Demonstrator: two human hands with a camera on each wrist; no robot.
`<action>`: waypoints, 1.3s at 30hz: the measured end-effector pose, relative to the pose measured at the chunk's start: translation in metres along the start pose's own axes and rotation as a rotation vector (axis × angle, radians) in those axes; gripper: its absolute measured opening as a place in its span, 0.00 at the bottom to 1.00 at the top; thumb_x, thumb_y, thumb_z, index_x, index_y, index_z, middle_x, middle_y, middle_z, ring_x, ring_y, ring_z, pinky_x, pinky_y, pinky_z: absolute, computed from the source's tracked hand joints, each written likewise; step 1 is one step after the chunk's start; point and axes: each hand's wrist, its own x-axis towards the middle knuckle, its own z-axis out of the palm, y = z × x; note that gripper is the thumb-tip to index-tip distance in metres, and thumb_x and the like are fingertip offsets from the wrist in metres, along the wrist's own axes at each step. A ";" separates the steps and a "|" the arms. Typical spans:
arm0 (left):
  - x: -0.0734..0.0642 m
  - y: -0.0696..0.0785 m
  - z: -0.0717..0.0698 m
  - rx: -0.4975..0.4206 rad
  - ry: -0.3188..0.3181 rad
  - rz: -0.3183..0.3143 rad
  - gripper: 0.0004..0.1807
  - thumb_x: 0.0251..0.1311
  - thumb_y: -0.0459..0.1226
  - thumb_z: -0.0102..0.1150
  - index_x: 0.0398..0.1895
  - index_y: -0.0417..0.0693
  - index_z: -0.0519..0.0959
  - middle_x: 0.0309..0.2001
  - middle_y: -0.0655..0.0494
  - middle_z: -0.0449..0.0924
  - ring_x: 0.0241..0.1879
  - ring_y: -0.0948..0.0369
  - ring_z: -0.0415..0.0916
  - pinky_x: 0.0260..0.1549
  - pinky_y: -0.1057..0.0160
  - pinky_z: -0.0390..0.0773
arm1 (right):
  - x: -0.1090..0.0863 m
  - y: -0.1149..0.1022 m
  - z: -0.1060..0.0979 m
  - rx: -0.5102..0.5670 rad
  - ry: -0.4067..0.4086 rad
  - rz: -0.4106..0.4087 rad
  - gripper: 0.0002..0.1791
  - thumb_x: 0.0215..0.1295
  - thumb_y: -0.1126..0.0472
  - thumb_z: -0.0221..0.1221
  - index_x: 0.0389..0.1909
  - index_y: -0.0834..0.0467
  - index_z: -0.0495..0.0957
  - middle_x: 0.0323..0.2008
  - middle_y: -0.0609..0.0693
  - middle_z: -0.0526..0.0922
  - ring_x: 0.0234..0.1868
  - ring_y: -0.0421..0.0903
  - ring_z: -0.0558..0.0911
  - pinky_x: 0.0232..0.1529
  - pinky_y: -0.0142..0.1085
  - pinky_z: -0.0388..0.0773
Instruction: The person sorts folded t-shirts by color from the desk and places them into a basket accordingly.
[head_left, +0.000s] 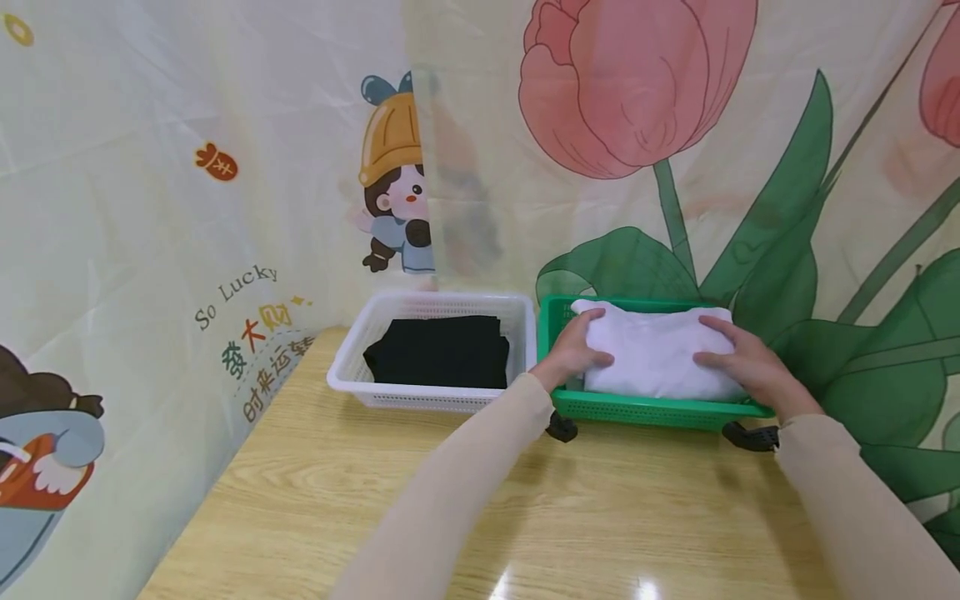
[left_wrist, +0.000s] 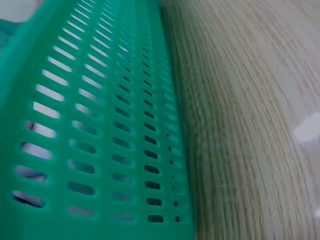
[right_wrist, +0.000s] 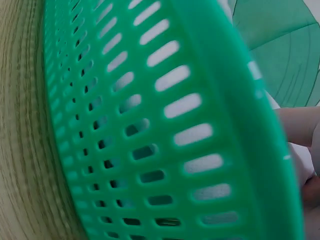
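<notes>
A folded white cloth (head_left: 652, 350), perhaps a garment, lies in the green plastic basket (head_left: 637, 408) at the right of the head view. My left hand (head_left: 573, 350) grips its left end, thumb on the near top and fingers toward the far side. At the other end my right hand (head_left: 753, 362) holds the cloth the same way; some fingertips are hidden. The left wrist view is filled by the slotted basket wall (left_wrist: 100, 125). In the right wrist view, part of the right hand (right_wrist: 300, 127) shows beyond the basket rim, beside the white cloth.
Left of the green basket stands a white plastic basket (head_left: 431, 400) with a folded black cloth (head_left: 442, 354) inside. Both sit on a wood-grain table (head_left: 600, 500), at its back. Behind them hangs a printed curtain (head_left: 480, 167) with tulips and cartoon figures.
</notes>
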 end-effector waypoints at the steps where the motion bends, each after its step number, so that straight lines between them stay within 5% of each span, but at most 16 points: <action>1: 0.000 -0.001 0.002 0.009 0.009 -0.017 0.47 0.57 0.25 0.76 0.79 0.56 0.68 0.77 0.53 0.67 0.71 0.53 0.68 0.71 0.50 0.72 | 0.000 0.000 0.002 -0.016 -0.003 0.014 0.49 0.79 0.43 0.60 0.88 0.46 0.41 0.85 0.68 0.32 0.80 0.78 0.39 0.68 0.82 0.41; 15: 0.007 -0.008 0.009 0.080 0.091 -0.177 0.45 0.56 0.24 0.77 0.77 0.55 0.71 0.76 0.50 0.68 0.71 0.52 0.68 0.67 0.49 0.77 | 0.015 0.004 0.022 0.143 0.026 -0.040 0.45 0.79 0.64 0.60 0.87 0.56 0.45 0.84 0.69 0.33 0.82 0.74 0.37 0.74 0.76 0.41; 25: 0.004 -0.002 0.011 0.119 0.107 -0.269 0.43 0.56 0.25 0.78 0.75 0.54 0.73 0.74 0.47 0.67 0.68 0.52 0.70 0.66 0.51 0.76 | 0.017 0.008 0.024 -0.030 0.010 -0.023 0.43 0.78 0.63 0.60 0.85 0.61 0.49 0.83 0.71 0.42 0.80 0.77 0.43 0.72 0.78 0.45; 32: 0.018 -0.015 0.014 0.130 0.070 -0.341 0.45 0.57 0.29 0.79 0.78 0.58 0.70 0.75 0.50 0.66 0.68 0.55 0.69 0.67 0.55 0.75 | 0.018 0.009 0.028 -0.054 0.001 -0.043 0.42 0.77 0.65 0.60 0.83 0.66 0.50 0.82 0.75 0.44 0.80 0.78 0.45 0.73 0.77 0.46; 39: 0.022 -0.020 0.017 0.088 0.058 -0.339 0.46 0.58 0.32 0.79 0.79 0.57 0.69 0.76 0.49 0.65 0.68 0.54 0.69 0.68 0.53 0.74 | 0.019 0.013 0.027 -0.098 0.008 -0.060 0.40 0.79 0.62 0.58 0.81 0.72 0.50 0.80 0.77 0.47 0.79 0.78 0.47 0.74 0.75 0.48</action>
